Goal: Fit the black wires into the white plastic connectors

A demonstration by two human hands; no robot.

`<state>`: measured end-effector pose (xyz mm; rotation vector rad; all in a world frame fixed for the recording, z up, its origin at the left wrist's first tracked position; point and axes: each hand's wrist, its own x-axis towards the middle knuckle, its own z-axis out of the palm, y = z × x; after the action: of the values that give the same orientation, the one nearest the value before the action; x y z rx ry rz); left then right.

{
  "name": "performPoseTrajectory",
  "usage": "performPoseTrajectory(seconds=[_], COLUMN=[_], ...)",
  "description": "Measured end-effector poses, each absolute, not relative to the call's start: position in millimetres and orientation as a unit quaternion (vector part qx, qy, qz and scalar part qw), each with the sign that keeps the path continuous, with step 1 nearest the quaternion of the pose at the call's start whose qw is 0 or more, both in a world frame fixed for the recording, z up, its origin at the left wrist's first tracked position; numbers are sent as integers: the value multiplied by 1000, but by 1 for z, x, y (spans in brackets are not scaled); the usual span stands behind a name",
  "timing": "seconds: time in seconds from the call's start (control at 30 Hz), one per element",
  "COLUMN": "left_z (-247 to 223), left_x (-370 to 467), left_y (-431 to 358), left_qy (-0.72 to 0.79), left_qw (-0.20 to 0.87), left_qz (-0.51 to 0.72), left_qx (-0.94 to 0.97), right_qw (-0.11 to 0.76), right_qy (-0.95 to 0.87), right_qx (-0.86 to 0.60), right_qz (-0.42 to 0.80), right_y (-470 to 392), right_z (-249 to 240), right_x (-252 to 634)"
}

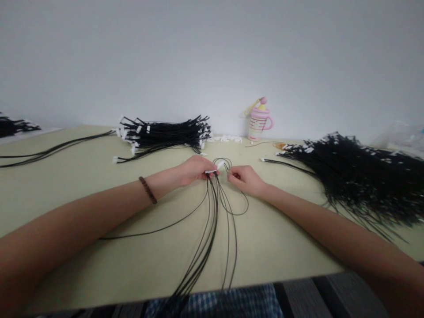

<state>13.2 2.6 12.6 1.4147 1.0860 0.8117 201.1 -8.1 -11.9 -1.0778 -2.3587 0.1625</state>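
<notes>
Black wires (216, 203) cross the near table edge (258, 278), forearms (99, 207) well apart.

The left forearm (99, 210) and the right forearm (308, 216), both bare, are stretched forward and angled inward, so that the left hand (195, 170) and the right hand (245, 179) are brought near each other without touching. The left is turned back upward, its fingers closed in a grip. The right is curled, its fingers folded inward
</notes>
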Motion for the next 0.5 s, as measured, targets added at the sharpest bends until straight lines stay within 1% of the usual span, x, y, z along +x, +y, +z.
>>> performPoseTrajectory(seconds=[0.17, 0.37, 0.5], left_z=[13, 12, 13], left_x=[12, 10, 10], left_y=[2, 2, 1], left_qy=[454, 438, 448], left_qw=[542, 541, 525], left_qz=[318, 297, 294], left_qx=[632, 653, 661], right_qw=[299, 290, 279], right_qy=[-857, -865, -870], right_qx=[-416, -409, -407], right_qz=[56, 15, 11], right_y=[-6, -7, -6], right_z=[-14, -14, -14], right_x=[201, 201, 201])
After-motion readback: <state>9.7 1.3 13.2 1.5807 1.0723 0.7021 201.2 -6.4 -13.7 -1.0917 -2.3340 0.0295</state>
